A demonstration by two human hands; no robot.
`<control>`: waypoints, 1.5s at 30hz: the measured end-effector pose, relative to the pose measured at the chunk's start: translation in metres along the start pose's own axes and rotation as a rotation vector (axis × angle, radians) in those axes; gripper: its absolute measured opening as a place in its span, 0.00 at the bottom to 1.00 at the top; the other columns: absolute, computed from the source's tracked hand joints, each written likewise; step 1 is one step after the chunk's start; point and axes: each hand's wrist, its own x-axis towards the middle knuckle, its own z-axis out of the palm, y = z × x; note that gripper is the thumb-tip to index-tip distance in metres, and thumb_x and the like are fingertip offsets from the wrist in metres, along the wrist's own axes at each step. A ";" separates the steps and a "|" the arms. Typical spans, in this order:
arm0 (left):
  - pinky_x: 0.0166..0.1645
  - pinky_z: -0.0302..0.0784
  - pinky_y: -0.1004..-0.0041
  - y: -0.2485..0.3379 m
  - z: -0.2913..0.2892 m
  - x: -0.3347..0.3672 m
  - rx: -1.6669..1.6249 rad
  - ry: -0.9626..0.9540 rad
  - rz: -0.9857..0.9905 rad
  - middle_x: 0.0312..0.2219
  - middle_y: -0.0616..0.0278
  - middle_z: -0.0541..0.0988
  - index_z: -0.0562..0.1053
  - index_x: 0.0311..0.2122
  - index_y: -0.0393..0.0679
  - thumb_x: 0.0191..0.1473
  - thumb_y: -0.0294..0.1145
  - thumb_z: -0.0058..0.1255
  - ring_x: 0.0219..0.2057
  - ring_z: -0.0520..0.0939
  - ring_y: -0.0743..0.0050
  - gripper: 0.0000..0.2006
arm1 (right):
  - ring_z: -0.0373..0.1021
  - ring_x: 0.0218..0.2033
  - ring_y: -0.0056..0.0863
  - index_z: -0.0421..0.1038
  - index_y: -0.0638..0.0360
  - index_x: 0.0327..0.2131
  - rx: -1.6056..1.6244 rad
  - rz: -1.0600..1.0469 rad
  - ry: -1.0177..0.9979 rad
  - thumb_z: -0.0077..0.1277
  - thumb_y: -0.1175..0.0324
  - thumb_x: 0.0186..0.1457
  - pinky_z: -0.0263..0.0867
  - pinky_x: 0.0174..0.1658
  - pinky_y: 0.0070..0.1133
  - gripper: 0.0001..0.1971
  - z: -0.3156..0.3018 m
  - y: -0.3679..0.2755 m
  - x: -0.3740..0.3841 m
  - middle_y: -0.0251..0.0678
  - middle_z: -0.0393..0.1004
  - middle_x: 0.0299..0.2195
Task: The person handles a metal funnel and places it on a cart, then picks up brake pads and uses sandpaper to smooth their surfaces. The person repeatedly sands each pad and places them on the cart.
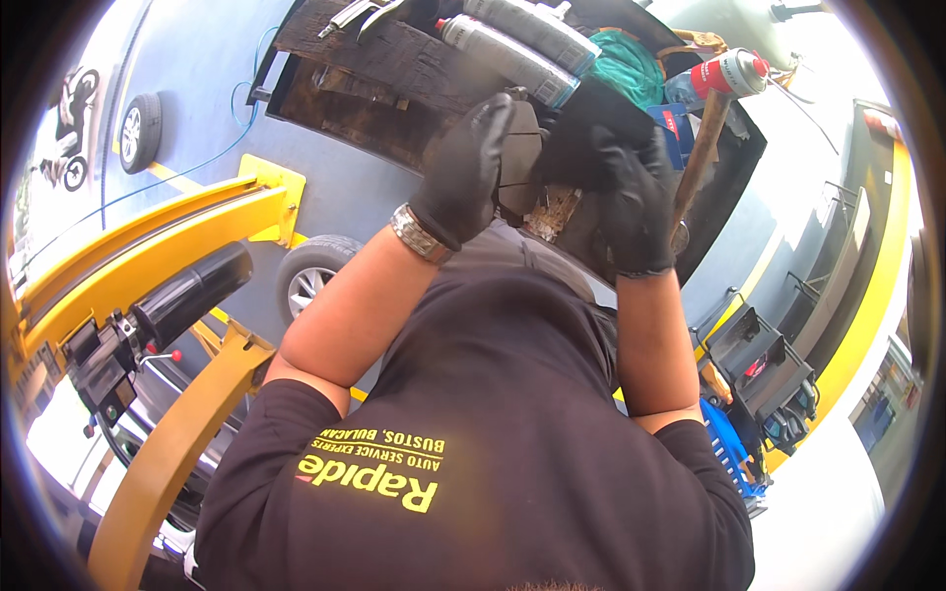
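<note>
Left hand is showing fingers together beside a grey block, hold unclear; right hand is apparently clamping a black sheet, advisably needing steady support.

Right hand blurred, yellow beam cut by lower edge

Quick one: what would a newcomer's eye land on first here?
Probably the black-gloved left hand and right hand, raised at upper centre. Next, the bright yellow beam slanting in from the left edge, then two spray cans lying side by side at the top.
</note>
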 end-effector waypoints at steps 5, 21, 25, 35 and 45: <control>0.52 0.85 0.60 0.006 -0.013 -0.002 -0.409 -0.161 -0.404 0.50 0.49 0.81 0.67 0.66 0.43 0.75 0.47 0.39 0.47 0.86 0.60 0.24 | 0.76 0.52 0.29 0.74 0.63 0.53 -0.566 -0.363 -0.240 0.55 0.83 0.62 0.75 0.54 0.27 0.16 -0.012 -0.032 -0.009 0.42 0.78 0.49; 0.64 0.74 0.58 -0.006 -0.020 -0.024 0.657 -0.140 0.744 0.57 0.38 0.77 0.72 0.62 0.32 0.64 0.23 0.51 0.58 0.79 0.41 0.21 | 0.80 0.49 0.42 0.81 0.62 0.47 -0.897 -0.767 -0.327 0.67 0.82 0.50 0.76 0.50 0.32 0.19 0.033 -0.038 -0.012 0.46 0.81 0.46; 0.63 0.75 0.56 0.001 -0.022 -0.026 0.718 -0.090 0.852 0.57 0.40 0.78 0.72 0.61 0.34 0.59 0.21 0.54 0.58 0.79 0.41 0.23 | 0.79 0.46 0.42 0.81 0.56 0.47 -0.884 -0.852 -0.370 0.71 0.72 0.46 0.76 0.49 0.34 0.21 0.034 -0.029 -0.010 0.40 0.81 0.44; 0.60 0.78 0.58 -0.002 -0.039 -0.039 0.947 0.047 0.947 0.54 0.41 0.80 0.73 0.60 0.32 0.60 0.18 0.54 0.54 0.82 0.44 0.22 | 0.78 0.45 0.44 0.81 0.56 0.46 -1.097 -0.805 -0.361 0.69 0.73 0.46 0.75 0.50 0.35 0.20 0.017 -0.011 0.014 0.39 0.81 0.43; 0.56 0.82 0.63 -0.010 -0.049 -0.031 0.849 0.051 0.899 0.54 0.44 0.79 0.68 0.64 0.31 0.63 0.26 0.57 0.52 0.84 0.54 0.25 | 0.79 0.47 0.42 0.80 0.58 0.48 -0.943 -0.842 -0.436 0.66 0.78 0.49 0.76 0.50 0.33 0.20 0.052 -0.027 0.000 0.41 0.80 0.45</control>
